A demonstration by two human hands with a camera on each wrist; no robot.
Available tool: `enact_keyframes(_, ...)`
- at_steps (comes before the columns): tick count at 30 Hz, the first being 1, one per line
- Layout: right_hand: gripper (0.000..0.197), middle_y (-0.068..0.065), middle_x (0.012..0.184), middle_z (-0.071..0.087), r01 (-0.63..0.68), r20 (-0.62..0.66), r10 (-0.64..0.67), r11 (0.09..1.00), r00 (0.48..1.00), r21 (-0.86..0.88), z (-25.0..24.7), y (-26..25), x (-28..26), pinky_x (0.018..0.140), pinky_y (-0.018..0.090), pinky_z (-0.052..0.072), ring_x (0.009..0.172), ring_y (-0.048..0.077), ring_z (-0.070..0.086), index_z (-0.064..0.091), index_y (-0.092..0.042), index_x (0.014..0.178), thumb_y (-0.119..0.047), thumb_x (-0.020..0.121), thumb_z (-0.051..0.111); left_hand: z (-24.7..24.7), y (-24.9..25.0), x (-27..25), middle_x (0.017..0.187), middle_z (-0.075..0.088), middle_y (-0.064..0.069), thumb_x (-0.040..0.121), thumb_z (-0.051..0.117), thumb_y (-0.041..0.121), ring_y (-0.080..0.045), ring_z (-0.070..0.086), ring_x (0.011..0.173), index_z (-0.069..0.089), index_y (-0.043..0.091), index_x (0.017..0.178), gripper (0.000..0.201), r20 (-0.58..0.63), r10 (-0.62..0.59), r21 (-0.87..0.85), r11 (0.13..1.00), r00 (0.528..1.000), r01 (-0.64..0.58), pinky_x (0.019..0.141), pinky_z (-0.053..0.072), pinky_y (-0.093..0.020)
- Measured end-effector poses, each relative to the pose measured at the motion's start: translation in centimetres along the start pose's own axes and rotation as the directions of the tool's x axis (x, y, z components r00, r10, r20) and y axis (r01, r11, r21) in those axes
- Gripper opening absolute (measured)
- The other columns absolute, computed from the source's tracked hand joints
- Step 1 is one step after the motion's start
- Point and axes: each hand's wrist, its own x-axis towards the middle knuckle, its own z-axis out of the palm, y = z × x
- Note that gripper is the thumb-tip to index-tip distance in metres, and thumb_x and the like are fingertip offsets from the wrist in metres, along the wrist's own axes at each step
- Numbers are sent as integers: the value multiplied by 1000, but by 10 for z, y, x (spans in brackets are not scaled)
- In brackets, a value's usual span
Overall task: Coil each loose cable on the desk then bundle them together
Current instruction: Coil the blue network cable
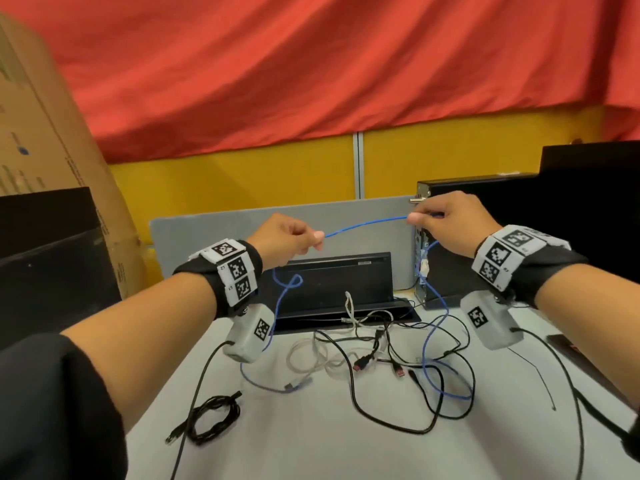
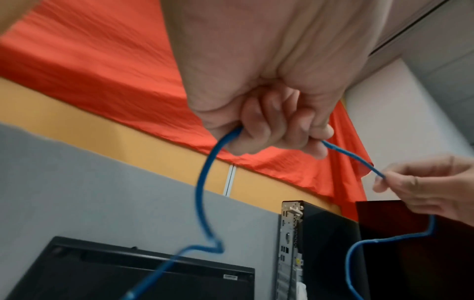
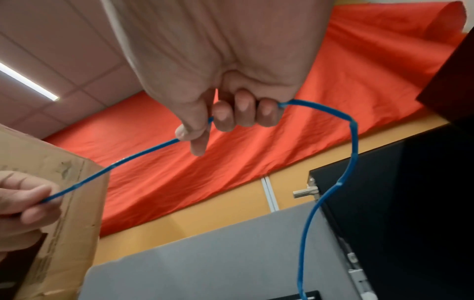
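My head camera looks forward and down over the desk (image 1: 311,445) from above both forearms, while each wrist camera sits close under its palm, tilted up past the fingers, and all three share the blue cable (image 1: 363,225) stretched between the hands.

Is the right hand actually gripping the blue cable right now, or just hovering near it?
Touching. In the right wrist view the right hand pinches the blue cable between thumb and forefinger, and the cable runs on under the curled fingers.
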Motion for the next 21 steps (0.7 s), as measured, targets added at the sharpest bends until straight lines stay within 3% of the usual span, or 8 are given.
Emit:
enact_keyframes(3,19,-7,56,58,-69,-52,66,996,996,-50,-4,19,-3,49,18,32,54,4,50,75,-20,82,-32,92,63,-4,-14,0,53,48,9,93,61,35,-2,34,38,72,20,74,27,-23,-1,58,998,1000,3,40,32,-14)
enact_keyframes(5,18,-11,53,56,-112,-79,107,992,991,-60,-5,30,-5,47,18,30,51,3,48,75,-22,82,-32,92,64,-9,-21,-1,46,43,13,93,60,36,-1,33,37,73,20,74,27,-31,0,82,997,1000,3,39,31,-12)
enact_keyframes(9,18,-8,54,59,-158,-73,152,985,986,-72,-2,37,-7,46,20,31,52,8,52,74,-27,78,-33,92,63,-15,-26,-1,46,42,11,92,61,38,-6,34,42,75,20,75,28,-59,19,125,992,998,-12,45,34,-14)
enact_keyframes(12,25,0,60,63,-214,-24,213,970,977,-116,1,32,-7,48,23,35,57,15,57,73,-22,75,-34,93,61,-12,-22,1,53,43,-1,94,59,35,-12,33,46,74,19,78,26,-92,63,125,991,994,-51,48,32,-20)
enact_keyframes(14,29,5,65,65,-241,51,253,955,966,-172,5,25,-9,52,25,41,61,20,60,72,-15,77,-32,95,57,-6,-19,2,43,38,9,96,58,32,-5,28,36,73,16,80,27,-116,87,111,991,989,-74,41,28,-14)
enact_keyframes(18,21,9,90,66,-151,189,206,951,960,-269,19,-10,-17,71,40,57,79,28,64,66,-7,99,-10,94,46,9,-11,5,33,38,15,97,56,27,-2,34,32,72,12,82,26,-126,120,111,988,985,-106,38,28,-8)
enact_keyframes(21,46,10,126,58,-29,186,59,987,981,-158,31,-48,-26,82,41,56,93,26,62,48,-11,137,-5,91,44,22,-3,6,45,43,13,96,57,27,-1,36,38,72,14,81,25,-98,158,121,982,983,-146,43,30,-9)
